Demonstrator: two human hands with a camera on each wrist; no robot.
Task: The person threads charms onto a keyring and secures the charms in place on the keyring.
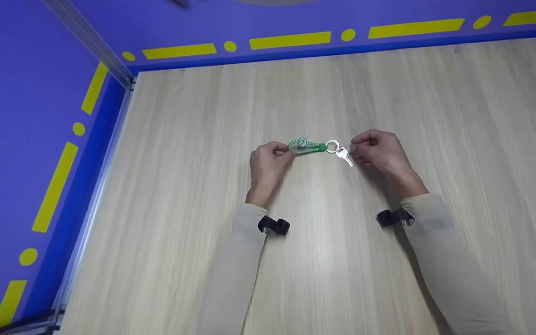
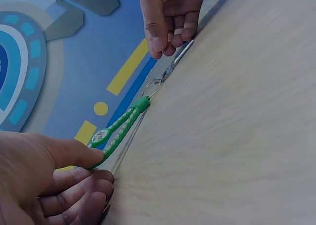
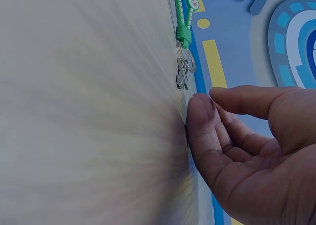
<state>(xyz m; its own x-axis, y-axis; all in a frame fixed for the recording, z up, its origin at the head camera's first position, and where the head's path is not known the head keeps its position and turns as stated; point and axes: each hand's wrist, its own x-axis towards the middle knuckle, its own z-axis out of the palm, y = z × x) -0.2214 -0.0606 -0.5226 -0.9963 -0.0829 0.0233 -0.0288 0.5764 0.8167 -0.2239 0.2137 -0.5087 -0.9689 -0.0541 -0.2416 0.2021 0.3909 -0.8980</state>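
A green-and-white braided keychain strap (image 1: 312, 150) bears a small round badge (image 1: 302, 142). My left hand (image 1: 268, 163) pinches the looped end of the strap between thumb and fingers, as the left wrist view (image 2: 102, 158) also shows. From the strap's other end a metal split ring (image 1: 332, 146) links to a silver key (image 1: 345, 156), whose tip points down and right. My right hand (image 1: 379, 151) is just right of the key, apart from it, fingers loosely bent with nothing between them. In the right wrist view the key (image 3: 181, 76) lies beyond the fingertips (image 3: 200, 109).
The pale wood-grain table (image 1: 193, 186) spreads around both hands. Blue panels with yellow bars (image 1: 291, 40) and dots stand along its back and left edges. A black band with a small device (image 1: 273, 225) sits on each sleeved wrist.
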